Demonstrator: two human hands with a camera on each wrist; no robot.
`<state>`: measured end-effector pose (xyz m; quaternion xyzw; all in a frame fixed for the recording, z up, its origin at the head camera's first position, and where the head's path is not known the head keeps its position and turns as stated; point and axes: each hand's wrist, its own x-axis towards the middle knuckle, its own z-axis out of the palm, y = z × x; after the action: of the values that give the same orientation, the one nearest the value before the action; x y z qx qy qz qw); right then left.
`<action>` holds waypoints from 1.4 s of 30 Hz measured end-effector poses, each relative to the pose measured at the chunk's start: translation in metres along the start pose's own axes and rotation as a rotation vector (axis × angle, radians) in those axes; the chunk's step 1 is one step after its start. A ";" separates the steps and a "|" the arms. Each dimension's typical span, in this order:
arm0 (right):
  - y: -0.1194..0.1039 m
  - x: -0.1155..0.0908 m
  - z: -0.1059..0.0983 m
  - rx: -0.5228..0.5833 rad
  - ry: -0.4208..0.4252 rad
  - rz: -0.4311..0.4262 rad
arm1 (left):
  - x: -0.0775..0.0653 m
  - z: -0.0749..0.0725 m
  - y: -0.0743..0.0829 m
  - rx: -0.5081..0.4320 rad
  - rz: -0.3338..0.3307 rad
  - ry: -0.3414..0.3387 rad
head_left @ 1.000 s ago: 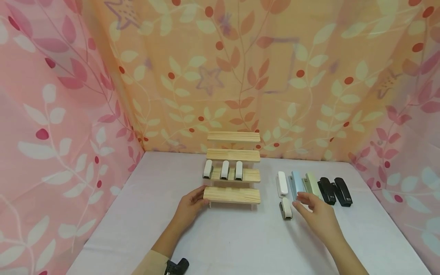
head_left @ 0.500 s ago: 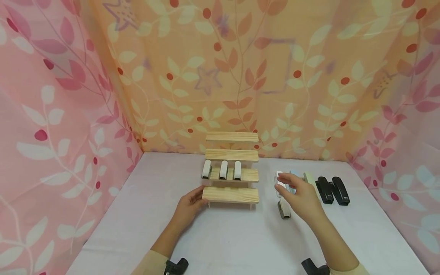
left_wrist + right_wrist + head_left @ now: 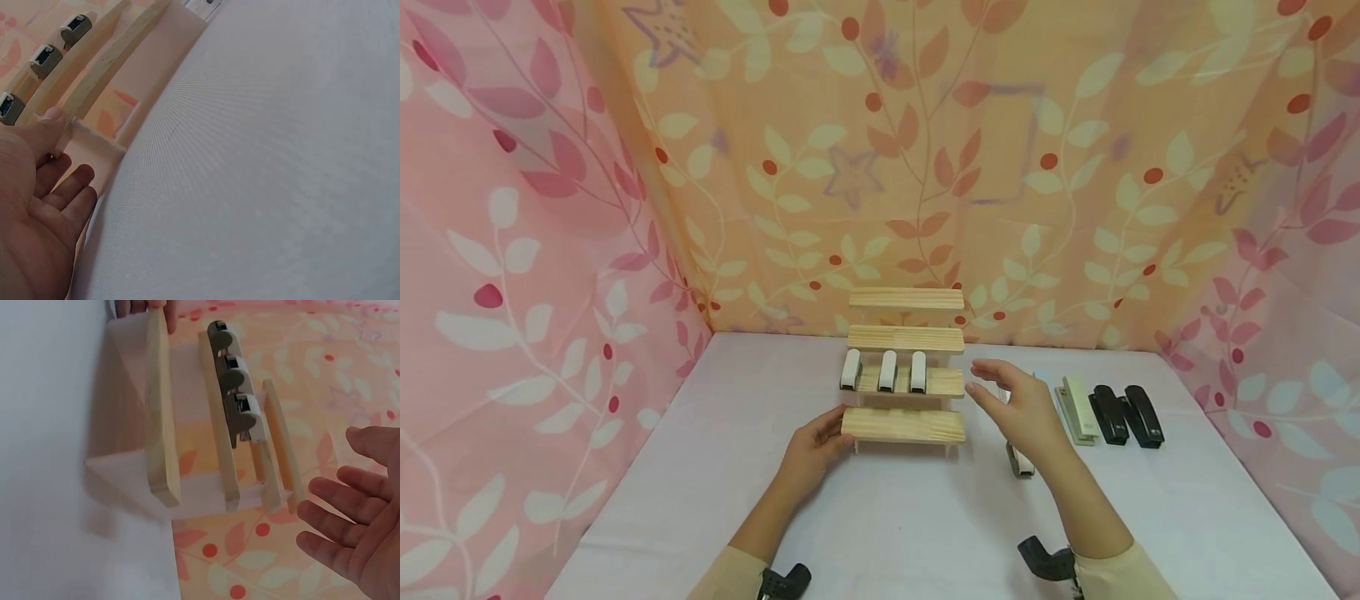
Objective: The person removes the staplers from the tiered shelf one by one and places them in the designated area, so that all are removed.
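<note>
A wooden stepped display rack (image 3: 904, 427) stands mid-table. On its second step from the bottom sit three white staplers in a row: the left one (image 3: 851, 370), the middle one (image 3: 888, 372) and the right one (image 3: 918, 372). My left hand (image 3: 811, 448) holds the left end of the lowest step. In the left wrist view the thumb lies on the board (image 3: 103, 69), with the fingers loosely bent below it. To the right of the rack my right hand (image 3: 1018, 408) hovers with fingers spread, holding nothing. In the right wrist view its palm (image 3: 375, 544) is bare.
Right of the rack, a pale green stapler (image 3: 1077, 410) and two black staplers, one (image 3: 1108, 415) beside the other (image 3: 1144, 417), lie on the white table (image 3: 880, 533). My right hand partly covers a small white stapler (image 3: 1020, 461) and others. Patterned curtains (image 3: 820, 167) surround the table.
My right hand has moved left from above the loose staplers toward the rack's right side, uncovering the green stapler. My left hand has stayed at the lowest step.
</note>
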<state>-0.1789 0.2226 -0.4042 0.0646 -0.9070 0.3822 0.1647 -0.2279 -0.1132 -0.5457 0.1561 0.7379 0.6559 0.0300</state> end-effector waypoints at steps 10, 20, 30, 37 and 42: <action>-0.003 0.012 0.032 0.031 -0.014 -0.017 | -0.001 0.000 -0.001 -0.025 -0.024 -0.004; -0.001 0.019 0.063 -0.007 0.004 -0.059 | -0.001 0.001 -0.003 -0.035 0.002 -0.007; -0.002 0.026 0.085 -0.063 0.011 -0.009 | 0.000 0.000 -0.005 -0.030 -0.009 -0.003; -0.003 0.030 0.096 -0.132 0.037 0.004 | 0.001 0.000 -0.005 -0.048 0.011 0.001; -0.002 0.031 0.100 -0.159 0.059 -0.011 | 0.002 0.000 -0.003 -0.043 -0.001 0.006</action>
<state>-0.2320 0.1501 -0.4569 0.0451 -0.9289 0.3096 0.1983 -0.2300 -0.1129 -0.5485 0.1529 0.7240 0.6719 0.0316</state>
